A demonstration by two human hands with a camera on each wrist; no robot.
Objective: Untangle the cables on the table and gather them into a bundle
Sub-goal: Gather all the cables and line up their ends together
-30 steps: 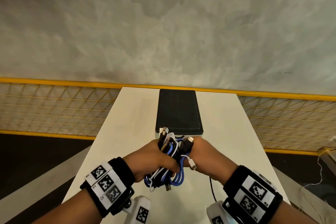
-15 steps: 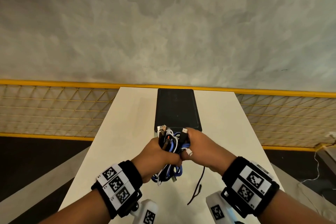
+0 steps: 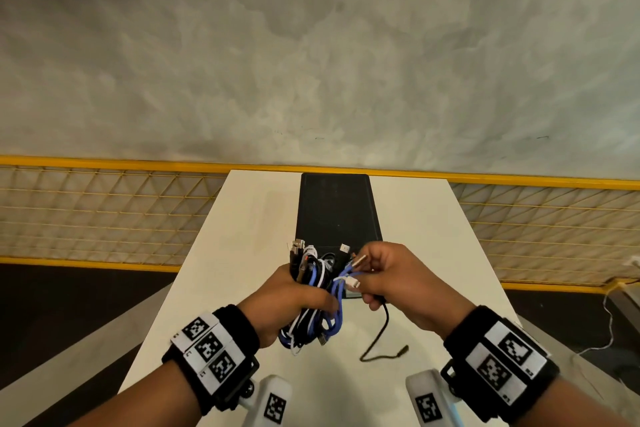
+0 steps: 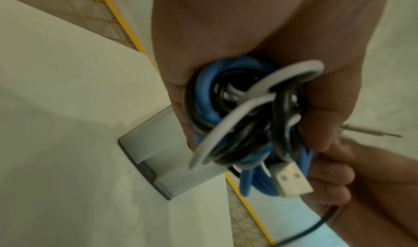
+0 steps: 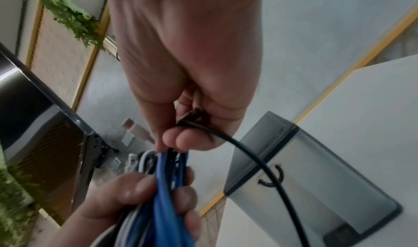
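Left hand (image 3: 294, 298) wrapped round bundle (image 3: 313, 305) of blue, white, black cables, held above near part of table (image 3: 242, 236). Right hand (image 3: 398, 281) just right of it, pinching plug ends and one black cable (image 3: 382, 333), whose tail hangs to tabletop (loose end lying flat). Black box (image 3: 337, 211) beyond hands. Step judged: folding last stray cable into bundle. Next move calls for drawing tail up, looping it alongside others, left hand tightening hold.
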